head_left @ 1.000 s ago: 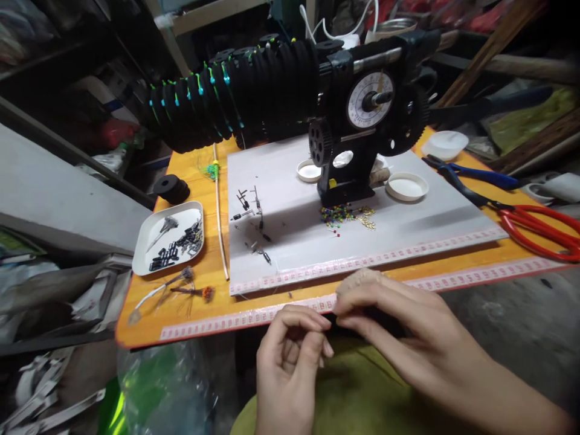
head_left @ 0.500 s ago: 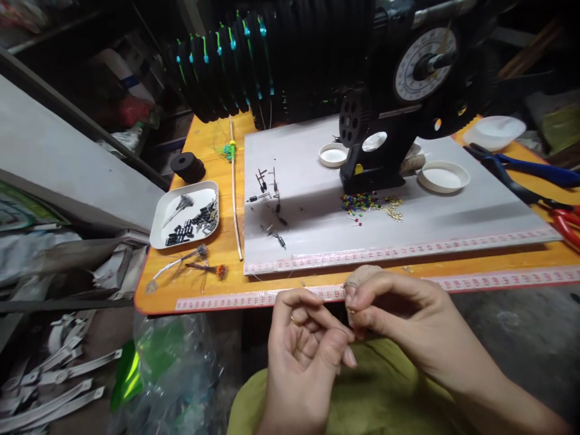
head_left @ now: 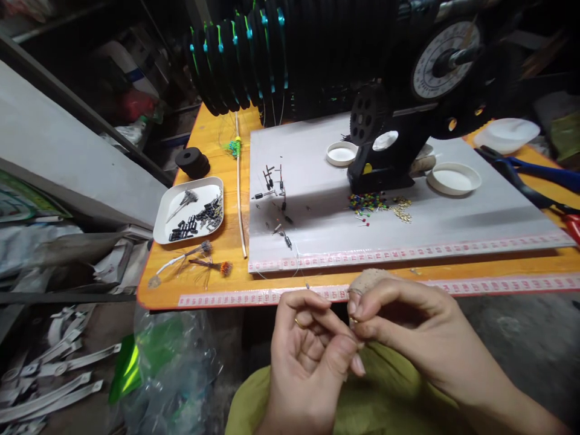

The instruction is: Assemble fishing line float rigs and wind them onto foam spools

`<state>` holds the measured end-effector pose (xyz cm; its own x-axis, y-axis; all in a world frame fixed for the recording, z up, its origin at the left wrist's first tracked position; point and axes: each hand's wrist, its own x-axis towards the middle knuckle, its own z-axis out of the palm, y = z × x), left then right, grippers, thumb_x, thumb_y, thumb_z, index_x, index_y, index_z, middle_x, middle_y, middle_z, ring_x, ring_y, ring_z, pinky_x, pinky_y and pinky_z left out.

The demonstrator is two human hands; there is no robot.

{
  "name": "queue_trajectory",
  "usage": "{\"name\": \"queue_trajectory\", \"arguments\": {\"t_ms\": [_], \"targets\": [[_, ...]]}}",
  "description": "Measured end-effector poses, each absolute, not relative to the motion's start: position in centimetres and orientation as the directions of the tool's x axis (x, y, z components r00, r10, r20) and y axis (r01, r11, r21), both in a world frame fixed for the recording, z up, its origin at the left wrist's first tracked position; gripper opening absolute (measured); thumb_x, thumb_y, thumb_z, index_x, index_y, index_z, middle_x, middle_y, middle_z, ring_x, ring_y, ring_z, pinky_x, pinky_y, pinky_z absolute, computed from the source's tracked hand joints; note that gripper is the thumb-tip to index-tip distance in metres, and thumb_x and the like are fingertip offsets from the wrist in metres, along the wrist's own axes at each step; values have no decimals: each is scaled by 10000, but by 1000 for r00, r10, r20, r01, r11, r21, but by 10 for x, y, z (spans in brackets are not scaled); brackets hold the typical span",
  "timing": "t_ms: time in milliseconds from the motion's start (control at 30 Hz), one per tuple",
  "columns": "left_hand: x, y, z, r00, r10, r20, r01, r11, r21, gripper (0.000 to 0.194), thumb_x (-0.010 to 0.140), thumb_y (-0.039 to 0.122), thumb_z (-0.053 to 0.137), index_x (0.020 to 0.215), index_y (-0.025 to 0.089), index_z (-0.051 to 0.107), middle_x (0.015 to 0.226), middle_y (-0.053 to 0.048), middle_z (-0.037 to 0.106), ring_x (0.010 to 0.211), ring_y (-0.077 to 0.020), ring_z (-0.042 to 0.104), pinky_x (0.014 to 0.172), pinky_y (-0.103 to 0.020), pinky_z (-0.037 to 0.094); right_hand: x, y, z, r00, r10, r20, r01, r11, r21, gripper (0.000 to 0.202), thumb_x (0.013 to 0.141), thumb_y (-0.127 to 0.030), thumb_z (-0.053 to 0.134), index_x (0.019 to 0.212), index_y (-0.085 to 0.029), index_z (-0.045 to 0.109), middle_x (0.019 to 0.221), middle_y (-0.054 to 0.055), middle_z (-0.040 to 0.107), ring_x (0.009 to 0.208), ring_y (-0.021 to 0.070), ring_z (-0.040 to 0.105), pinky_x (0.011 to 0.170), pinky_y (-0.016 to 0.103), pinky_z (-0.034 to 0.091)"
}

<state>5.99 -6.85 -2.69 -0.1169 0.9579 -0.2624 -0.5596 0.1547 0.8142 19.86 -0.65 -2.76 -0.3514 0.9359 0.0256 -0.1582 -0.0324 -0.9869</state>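
Observation:
Both of my hands meet just beyond the table's front edge, above my lap. My left hand [head_left: 308,356] has its thumb and index fingertip pressed together; whatever they pinch is too fine to make out. Between the thumb and index finger of my right hand [head_left: 408,320] is a small gold-coloured piece [head_left: 352,320], mostly hidden by the fingertips. The two sets of fingertips almost touch. A thin clear line [head_left: 296,257] trails over the board's front edge near my left hand, close to a tiny grey piece [head_left: 307,286].
A grey board [head_left: 317,229] bears black-and-silver fittings [head_left: 283,205], coloured-head pins [head_left: 365,204], gold pieces [head_left: 402,208] and a black machine [head_left: 383,172] with a dial. A white tray [head_left: 163,211] stands left; pliers [head_left: 544,172] lie right. A measuring tape [head_left: 226,298] runs along the front edge.
The view has shifted a little, so the table items sit slightly farther right. My hands keep the same pinch, fingertips still together. The thin line by the board's front edge shows more clearly.

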Motion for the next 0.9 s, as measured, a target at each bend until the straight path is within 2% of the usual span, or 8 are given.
{"name": "queue_trajectory", "arguments": {"t_ms": [333,600,667,800,900], "targets": [[60,-69,-30,-111,955,-274,-545,172,821,362,830,328,806,984,217,498,736,49,648,550,-38,596,530,-140,434,199,-8,-28,-334,942,37,-156,-17,-988,149,776,-150,804,755,-287,749,774,-35,664,739,92,660,657,147,564],[61,-72,-37,-133,967,-215,-570,103,815,286,862,247,776,1008,232,531,736,65,656,566,-21,612,535,-97,436,200,-7,-20,-335,934,124,-45,115,-992,115,773,-173,809,722,-265,762,728,-15,717,729,105,688,667,139,572],[61,-71,-43,-138,978,-159,-573,52,818,256,879,198,753,1022,251,547,739,69,674,582,-19,619,548,-81,450,203,-7,-19,-346,922,176,-20,181,-983,100,771,-181,813,735,-267,777,731,-12,729,725,110,701,663,140,578],[61,-67,-53,-148,987,57,-574,-132,808,241,905,178,716,1059,304,580,757,70,705,630,-29,607,597,-89,496,207,-4,-14,-428,875,227,44,271,-962,49,764,-229,836,750,-265,804,797,6,749,738,120,725,657,146,590],[60,-64,-56,-144,980,138,-560,-195,805,253,912,160,701,1072,317,587,752,68,711,618,-36,579,589,-98,494,207,-3,-11,-450,857,250,74,315,-946,73,731,-263,869,759,-263,801,811,0,760,742,108,730,680,122,579]]}}
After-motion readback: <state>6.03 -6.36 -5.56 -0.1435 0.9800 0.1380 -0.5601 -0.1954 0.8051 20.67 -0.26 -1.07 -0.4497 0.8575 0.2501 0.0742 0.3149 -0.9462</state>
